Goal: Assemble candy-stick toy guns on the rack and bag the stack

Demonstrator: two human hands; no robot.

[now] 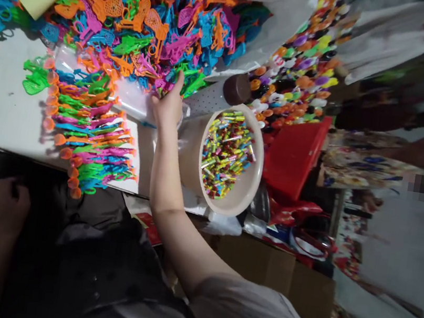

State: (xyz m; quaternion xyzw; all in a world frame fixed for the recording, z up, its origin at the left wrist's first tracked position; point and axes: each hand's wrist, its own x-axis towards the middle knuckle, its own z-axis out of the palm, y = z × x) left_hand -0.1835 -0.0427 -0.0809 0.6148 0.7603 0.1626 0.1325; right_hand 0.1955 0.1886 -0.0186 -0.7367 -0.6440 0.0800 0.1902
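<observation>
My right hand (pixel 169 102) reaches to the near edge of a big heap of bright plastic toys (pixel 148 22). Its thumb and a finger stand apart, with toys showing between them; the other fingers are hidden. Left of it, more toys lie in a tight row (pixel 96 131) on the white table (pixel 3 90), their orange round tips lined up. A loose green toy (pixel 35 78) sits beside the row. Down by my dark clothing is my left hand (pixel 8 203), fingers curled in shadow, nothing visible in it.
A pale bucket (pixel 257 171) with small shiny wrapped pieces stands right of my right arm. Behind it are a dotted bottle with a brown cap (pixel 237 89) and many small colourful figures (pixel 304 77). A red container (pixel 292 155) and a cardboard box (pixel 273 280) are at the right.
</observation>
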